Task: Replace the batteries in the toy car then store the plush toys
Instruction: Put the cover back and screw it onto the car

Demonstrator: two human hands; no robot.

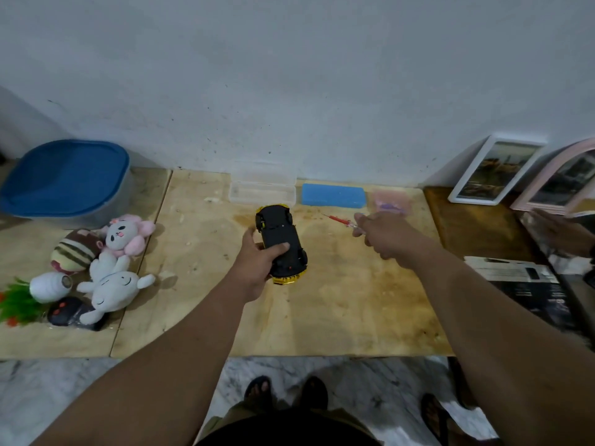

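So your left hand (pixel 257 262) has its fingers and thumb wrapped round the toy car (pixel 282 244), which is flipped belly-up, black underside facing you, yellow body peeking out at both ends. Its long axis runs near-to-far, tilted a bit so the far end leans left and the near end leans right. It sits about mid-table, closer to the far edge than the near one.

Your right hand (pixel 381 235) is off to the right of the car, fingers curled, pinching the handle end of a red screwdriver (pixel 341 221). The tip points far-left, toward the car, but isn't touching it.

The table (pixel 322 317) is bare plywood on the whole near half, so there's lots of room between the car and the near edge. A seam runs down the left side where a second board starts.

Along the far edge by the wall: one clear plastic case (pixel 262 188) lying open, one blue case (pixel 333 195), one pinkish case (pixel 391 201), left to right. Far left there's one tub with a blue lid (pixel 64 178).

Plush toys in the left pile: I count three for sure, a striped brown one (pixel 77 251), a pink-and-white one (pixel 125 235) and a white bunny (pixel 112 284). A black remote (pixel 67 312) lies just near of them, partly under the bunny.
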